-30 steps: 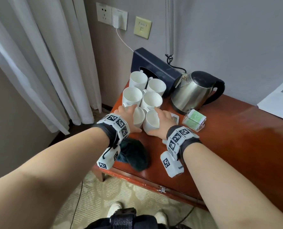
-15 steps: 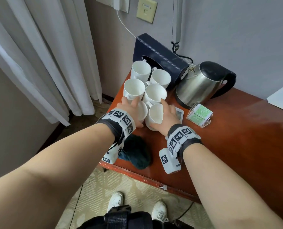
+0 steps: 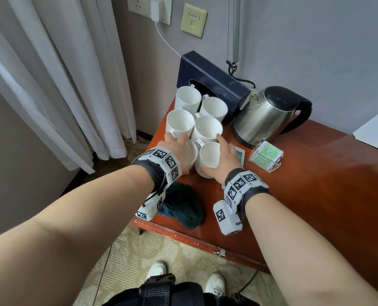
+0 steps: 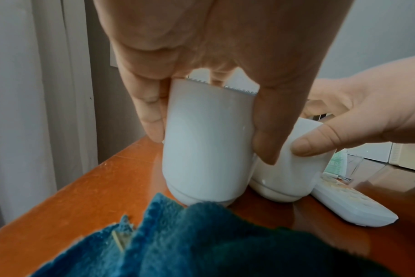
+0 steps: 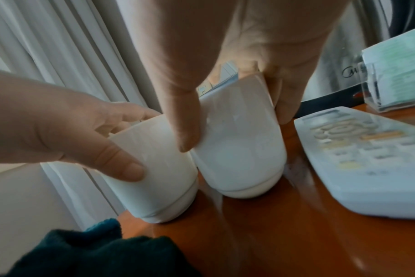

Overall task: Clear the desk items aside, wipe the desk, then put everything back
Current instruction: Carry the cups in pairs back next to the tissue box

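Observation:
Several white mugs stand clustered at the left end of the reddish wooden desk [image 3: 316,195]. My left hand [image 3: 174,144] grips the front left mug [image 3: 191,154] [image 4: 206,138] from above, thumb and fingers down its sides. My right hand [image 3: 225,153] grips the front right mug [image 3: 210,155] [image 5: 239,150] the same way. Both mugs rest on the desk, touching each other, just behind the dark teal cloth [image 3: 181,206] [image 4: 201,239]. A white remote [image 5: 367,157] [image 4: 348,206] lies right of the right mug, mostly hidden under my right hand in the head view.
Behind the mugs stand a dark blue tissue box [image 3: 212,80] and a steel kettle [image 3: 269,115]. A clear holder of green packets [image 3: 266,155] sits beside the kettle. White curtains [image 3: 62,74] hang left of the desk. Papers [image 3: 375,131] lie at the far right.
Both hands have slid the two front mugs a little farther back toward the other mugs; the grips have not changed.

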A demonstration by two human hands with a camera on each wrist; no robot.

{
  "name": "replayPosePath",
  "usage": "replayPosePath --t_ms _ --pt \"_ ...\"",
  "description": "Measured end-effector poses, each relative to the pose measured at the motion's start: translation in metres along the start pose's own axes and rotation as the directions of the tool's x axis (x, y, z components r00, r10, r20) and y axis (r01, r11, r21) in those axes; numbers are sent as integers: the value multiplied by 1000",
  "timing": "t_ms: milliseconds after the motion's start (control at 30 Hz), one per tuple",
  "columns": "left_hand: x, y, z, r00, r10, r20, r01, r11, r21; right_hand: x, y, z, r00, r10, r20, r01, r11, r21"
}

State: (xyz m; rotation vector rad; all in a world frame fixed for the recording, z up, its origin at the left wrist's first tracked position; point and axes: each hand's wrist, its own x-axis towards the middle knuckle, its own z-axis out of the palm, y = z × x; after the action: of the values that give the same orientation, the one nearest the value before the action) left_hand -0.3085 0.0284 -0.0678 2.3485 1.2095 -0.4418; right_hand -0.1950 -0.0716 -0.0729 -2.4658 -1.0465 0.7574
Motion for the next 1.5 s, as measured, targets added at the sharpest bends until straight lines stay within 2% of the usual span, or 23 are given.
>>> replayPosePath --t_ms 200,400,633,800,1000,1233,1500 --pt "-10 -6 -3 999 32 19 -32 999 -2 -9 4 -14 999 -33 -22 34 998 59" --pt "-38 7 -19 993 37 -116 -37 999 3 -22 12 -42 994 -83 -71 88 994 60" --pt "-72 57 -37 977 111 -181 -93 990 107 -49 46 -81 980 -119 -158 133 988 78" --pt "-87 128 -25 960 175 -220 -139 976 170 -76 97 -130 974 -107 -199 123 990 71" --pt "-94 241 -2 929 317 -192 -288 944 163 -112 190 -206 955 -15 -298 29 999 41" --pt "-102 380 36 869 482 -109 -463 872 162 -163 308 -286 886 154 -437 -139 988 66" --pt "-102 489 58 790 613 37 -611 778 148 -196 406 -343 809 317 -495 -276 948 156"
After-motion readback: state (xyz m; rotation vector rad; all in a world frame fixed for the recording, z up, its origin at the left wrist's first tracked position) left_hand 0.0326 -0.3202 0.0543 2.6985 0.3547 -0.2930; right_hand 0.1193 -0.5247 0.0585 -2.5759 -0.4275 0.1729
